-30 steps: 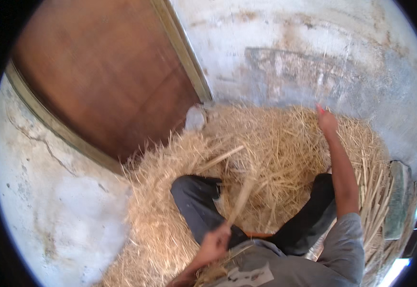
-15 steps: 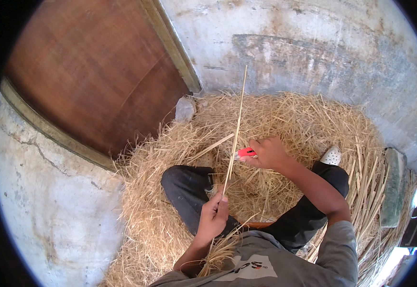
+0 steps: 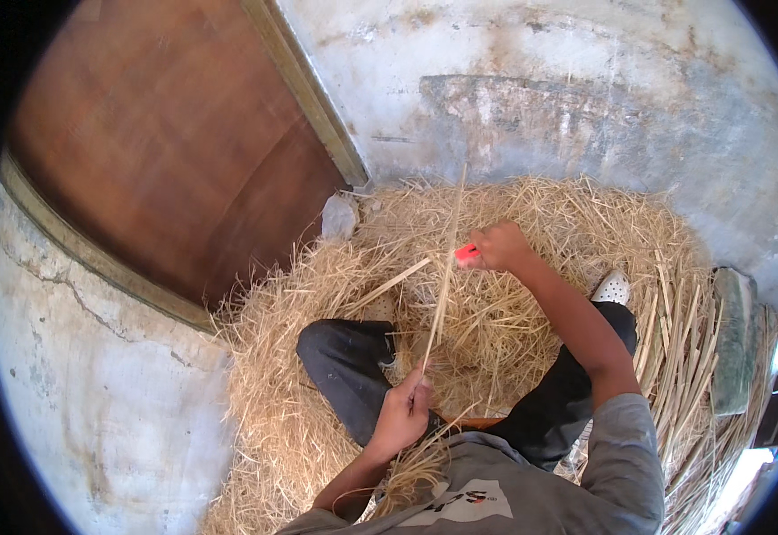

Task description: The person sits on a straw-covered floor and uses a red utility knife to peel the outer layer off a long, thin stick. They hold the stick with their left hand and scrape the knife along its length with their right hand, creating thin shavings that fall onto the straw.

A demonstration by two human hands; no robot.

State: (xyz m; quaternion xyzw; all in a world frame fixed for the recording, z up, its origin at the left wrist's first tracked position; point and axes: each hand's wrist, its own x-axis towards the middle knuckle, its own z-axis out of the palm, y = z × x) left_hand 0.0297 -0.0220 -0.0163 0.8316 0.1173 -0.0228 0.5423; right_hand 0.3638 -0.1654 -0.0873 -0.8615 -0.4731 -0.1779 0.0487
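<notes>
My left hand is closed around the lower end of a long, thin, pale stalk, which points up and away from me. The far part of the stalk is blurred. In my right hand is a red-handled utility knife, gripped in the fist. The knife's tip end lies against or very close to the stalk, past its middle; its blade is smeared, so contact is unclear. A bundle of curly pale fibres lies across my lap near my left forearm.
Loose straw shavings cover the floor around my bent legs. Several long stalks lie at the right beside a greenish stone block. A brown door, a pale rock and a stained wall stand ahead.
My right hand with the utility knife has moved away from me along the stalk. My left hand has shifted slightly toward me, still holding the stalk, whose far tip is lower and blurred.
</notes>
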